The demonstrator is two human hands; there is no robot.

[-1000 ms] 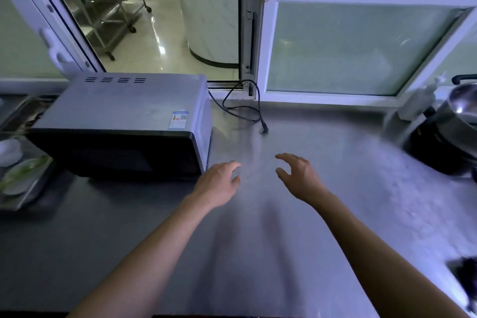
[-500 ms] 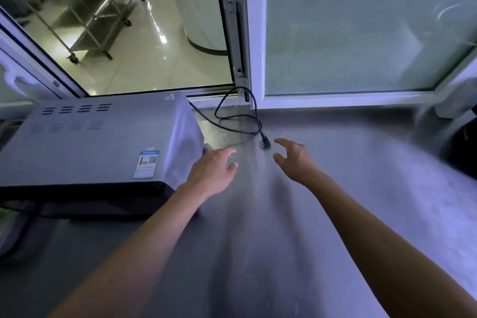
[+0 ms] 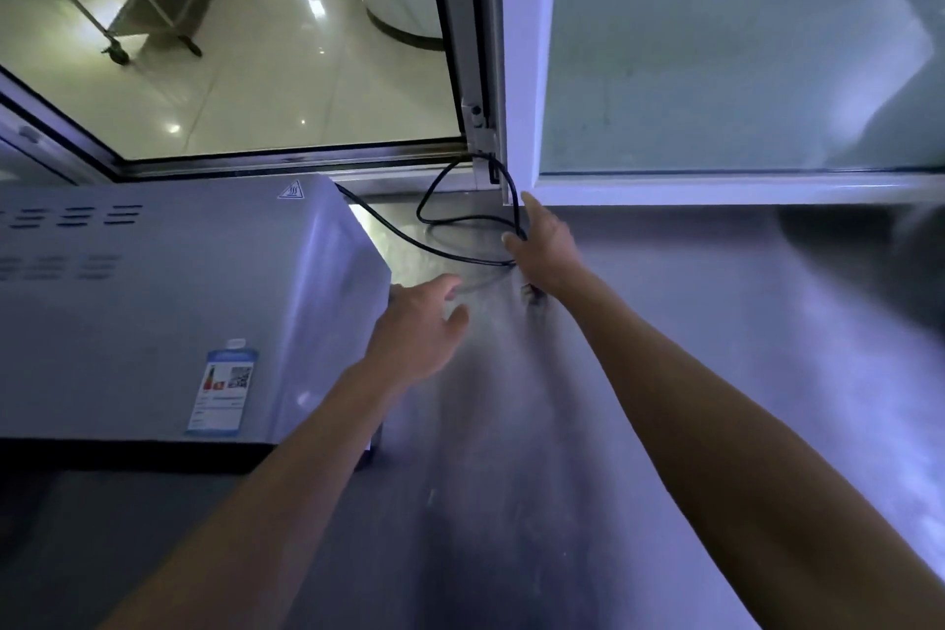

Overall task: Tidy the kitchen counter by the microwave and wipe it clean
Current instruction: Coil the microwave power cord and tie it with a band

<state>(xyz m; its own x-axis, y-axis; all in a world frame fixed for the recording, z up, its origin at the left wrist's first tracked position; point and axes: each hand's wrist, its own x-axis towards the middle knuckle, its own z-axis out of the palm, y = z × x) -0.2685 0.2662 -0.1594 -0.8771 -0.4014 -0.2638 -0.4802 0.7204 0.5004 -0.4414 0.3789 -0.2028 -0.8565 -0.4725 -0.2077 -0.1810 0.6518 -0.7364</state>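
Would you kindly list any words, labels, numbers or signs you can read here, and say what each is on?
Warning triangle with wavy heat lines, no words: back corner of the microwave top.
Blue and white sticker with a small square code: on the microwave top, print too small to read.
No other text is visible.

Dim, bluish light covers the near scene; the brightest area is the tiled floor (image 3: 245,82) beyond the open window at far left, spotted with glare. The steel surface (image 3: 716,373) carries streaky reflections and soft arm shadows. Motion blur smears the far right, and wide-angle distortion bends the window frame (image 3: 516,67).
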